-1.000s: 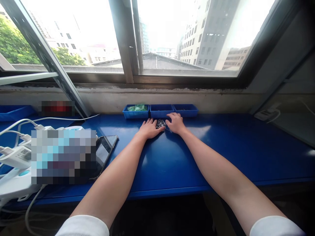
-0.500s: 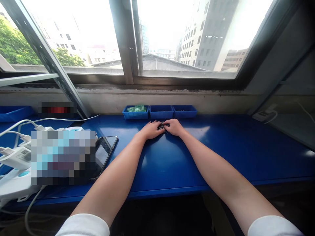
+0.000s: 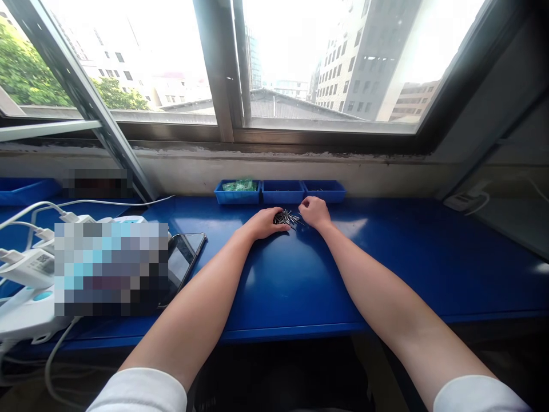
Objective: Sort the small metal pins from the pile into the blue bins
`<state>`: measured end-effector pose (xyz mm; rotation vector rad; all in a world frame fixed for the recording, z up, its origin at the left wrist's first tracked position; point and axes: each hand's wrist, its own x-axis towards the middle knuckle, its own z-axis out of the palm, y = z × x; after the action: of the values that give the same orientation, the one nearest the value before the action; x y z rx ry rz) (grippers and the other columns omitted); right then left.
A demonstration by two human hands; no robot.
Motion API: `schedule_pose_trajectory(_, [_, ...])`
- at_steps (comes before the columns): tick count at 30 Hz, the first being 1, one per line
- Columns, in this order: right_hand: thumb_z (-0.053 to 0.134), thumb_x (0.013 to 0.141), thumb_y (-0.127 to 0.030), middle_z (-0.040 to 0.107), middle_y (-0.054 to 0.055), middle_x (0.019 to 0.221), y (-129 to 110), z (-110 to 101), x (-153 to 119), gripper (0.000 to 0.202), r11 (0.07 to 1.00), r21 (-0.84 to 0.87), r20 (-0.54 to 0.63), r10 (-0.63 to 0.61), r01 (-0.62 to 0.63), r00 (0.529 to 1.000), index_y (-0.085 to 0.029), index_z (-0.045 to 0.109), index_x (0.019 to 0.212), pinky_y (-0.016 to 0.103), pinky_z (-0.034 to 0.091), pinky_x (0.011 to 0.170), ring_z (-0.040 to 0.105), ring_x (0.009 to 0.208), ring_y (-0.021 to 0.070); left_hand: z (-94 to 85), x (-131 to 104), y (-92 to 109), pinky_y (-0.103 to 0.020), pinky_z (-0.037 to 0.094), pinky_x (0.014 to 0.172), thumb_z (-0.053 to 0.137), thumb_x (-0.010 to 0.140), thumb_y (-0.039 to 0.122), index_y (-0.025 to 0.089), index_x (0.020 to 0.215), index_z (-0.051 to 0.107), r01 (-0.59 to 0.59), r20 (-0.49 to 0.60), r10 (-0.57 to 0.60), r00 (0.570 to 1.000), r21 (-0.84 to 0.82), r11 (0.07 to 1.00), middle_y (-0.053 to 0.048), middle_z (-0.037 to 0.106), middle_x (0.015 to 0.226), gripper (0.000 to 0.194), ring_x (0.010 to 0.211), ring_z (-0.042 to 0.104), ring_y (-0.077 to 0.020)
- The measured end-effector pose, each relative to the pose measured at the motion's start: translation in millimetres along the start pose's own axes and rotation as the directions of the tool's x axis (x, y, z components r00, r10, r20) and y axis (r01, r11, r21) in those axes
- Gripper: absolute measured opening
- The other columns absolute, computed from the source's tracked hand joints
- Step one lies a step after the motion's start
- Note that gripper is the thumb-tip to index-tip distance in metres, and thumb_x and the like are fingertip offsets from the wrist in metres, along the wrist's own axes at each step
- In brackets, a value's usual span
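Note:
A small pile of thin, dark and silvery metal pins (image 3: 286, 218), like screws or nails, lies on the blue tabletop; they are too small to tell exactly. My left hand (image 3: 262, 224) rests at the pile's left side, its thumb and fingers apart and curved around that edge. Just right of the pile is my right hand (image 3: 316, 212), fingers drawn together in a pinch in front of the right blue bin (image 3: 332, 195). Whatever is between those fingertips, if anything, cannot be made out.
A middle blue bin (image 3: 282, 196) and a left blue bin (image 3: 237, 198) with green packets (image 3: 240, 185) stand along the wall. Left of my arm lie a phone (image 3: 189, 254), a power strip (image 3: 26, 315) with chargers and white cables. A metal shelf post (image 3: 92, 97) slants up at the left.
My right hand has moved off the pile to the right and slightly back, fingers pinched. The pile is more exposed and spread. My left hand stays beside it, thumb now further apart.

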<state>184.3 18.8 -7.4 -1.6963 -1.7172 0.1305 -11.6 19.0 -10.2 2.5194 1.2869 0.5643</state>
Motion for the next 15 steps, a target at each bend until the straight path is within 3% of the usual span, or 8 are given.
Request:
schedule_pose_trajectory(4, [0.059,0.068,-0.03,0.069,0.009,0.079,3,-6,1,0.016,0.991,-0.065,0.115,0.128,-0.121,0.985,-0.019,0.068,0.074,0.029,0.042,0.061,0.061,0.073,0.0222,-7.9,-3,0,-0.036,0.034,0.102,0.058,0.063,0.071,0.02,0.133,0.044,0.02,0.039,-0.022,0.999,0.05,0.999,-0.01,0.047,0.137,0.088,0.125,0.042,-0.0308])
schedule_pose_trajectory(9, [0.06,0.072,-0.033,0.07,0.008,0.085,1,-5,2,0.017,0.992,-0.107,0.26,0.1,-0.074,0.96,-0.02,0.069,0.078,0.026,0.042,0.064,0.062,0.079,0.0208,-12.9,-5,-6,-0.042,0.013,0.112,0.051,0.06,0.079,0.02,0.14,0.034,0.106,0.153,-0.134,0.979,0.179,0.978,-0.01,0.026,0.149,0.101,0.137,0.02,-0.0314])
schedule_pose_trajectory(11, [0.058,0.075,-0.033,0.07,0.008,0.088,-1,-3,2,0.017,0.993,-0.115,0.303,0.067,-0.033,0.951,-0.02,0.069,0.078,0.025,0.041,0.064,0.063,0.081,0.0205,-9.2,-4,-7,-0.043,0.014,0.111,0.046,0.063,0.08,0.018,0.14,0.033,0.131,0.138,-0.161,0.977,0.203,0.97,-0.011,0.025,0.149,0.1,0.137,0.019,-0.0314])
schedule_pose_trajectory(15, [0.056,0.079,-0.031,0.069,0.01,0.088,-5,1,0,0.016,0.989,-0.145,0.343,0.027,0.025,0.939,-0.019,0.066,0.077,0.027,0.041,0.064,0.062,0.081,0.022,1.8,2,-6,-0.04,0.025,0.106,0.038,0.071,0.078,0.015,0.134,0.041,0.173,0.015,-0.181,0.983,0.215,0.961,-0.015,0.039,0.141,0.089,0.131,0.033,-0.0307])
